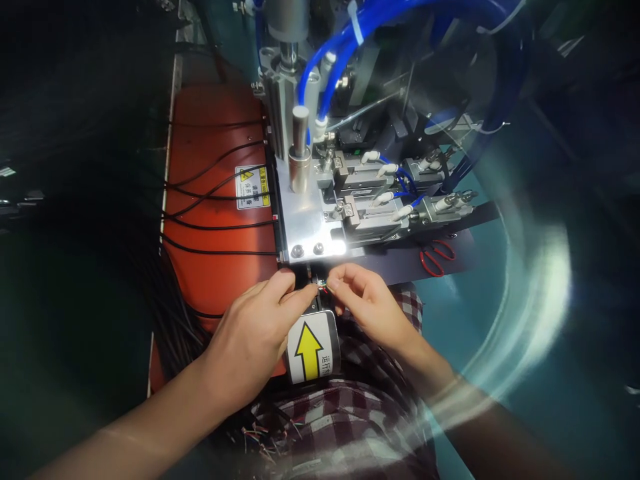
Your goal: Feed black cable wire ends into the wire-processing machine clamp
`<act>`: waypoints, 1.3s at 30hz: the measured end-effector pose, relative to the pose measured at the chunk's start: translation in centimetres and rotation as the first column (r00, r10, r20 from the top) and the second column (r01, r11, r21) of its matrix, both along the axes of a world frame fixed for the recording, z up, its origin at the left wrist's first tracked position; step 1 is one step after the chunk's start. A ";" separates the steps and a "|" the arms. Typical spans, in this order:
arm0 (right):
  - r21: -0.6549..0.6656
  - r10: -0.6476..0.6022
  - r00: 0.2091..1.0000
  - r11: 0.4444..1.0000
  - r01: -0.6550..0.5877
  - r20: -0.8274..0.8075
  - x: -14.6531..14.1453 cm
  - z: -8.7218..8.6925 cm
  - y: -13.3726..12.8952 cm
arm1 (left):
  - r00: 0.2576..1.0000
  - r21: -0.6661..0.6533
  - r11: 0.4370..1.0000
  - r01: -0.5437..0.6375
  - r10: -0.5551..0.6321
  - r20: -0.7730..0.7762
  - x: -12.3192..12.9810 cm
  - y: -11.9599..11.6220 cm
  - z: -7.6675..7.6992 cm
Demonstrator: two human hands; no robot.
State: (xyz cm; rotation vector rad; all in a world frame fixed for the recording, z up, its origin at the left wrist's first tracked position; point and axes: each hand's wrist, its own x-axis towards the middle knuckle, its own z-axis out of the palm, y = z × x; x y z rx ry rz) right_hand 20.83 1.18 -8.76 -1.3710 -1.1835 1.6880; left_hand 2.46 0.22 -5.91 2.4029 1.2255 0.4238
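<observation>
Small coloured wires [323,287] show between my two hands, just below the front edge of the metal machine plate [313,230]. My left hand [257,327] has its thumb and index finger at the left side of these wires, fingers closed; what it grips is hidden. On the right side, my right hand [367,303] pinches the thin wire ends between thumb and fingertips. Under the hands is a black part with a white label and a yellow arrow [310,350].
Black cables [215,227] cross the orange machine cover [215,160] and bunch at its left. Blue air hoses [400,17] arch above the metal cylinders [370,177]. Red-handled scissors [433,260] lie at the right. Loose wire ends [260,437] hang over the checked cloth [340,423].
</observation>
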 end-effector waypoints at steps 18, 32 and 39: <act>0.187 0.001 0.990 0.982 -0.027 0.141 0.0 -0.6 -0.4 | 0.998 0.032 0.999 0.011 -0.009 -0.058 0.2 0.2 0.0; 0.091 -0.012 0.976 0.996 -0.008 0.219 -0.4 0.6 -0.4 | 0.992 0.058 0.998 0.027 -0.019 -0.123 0.1 0.0 -0.2; -0.034 0.040 0.989 0.999 -0.036 0.141 -0.2 0.5 -0.1 | 0.994 0.077 0.997 0.017 -0.009 -0.109 0.1 -0.1 -0.3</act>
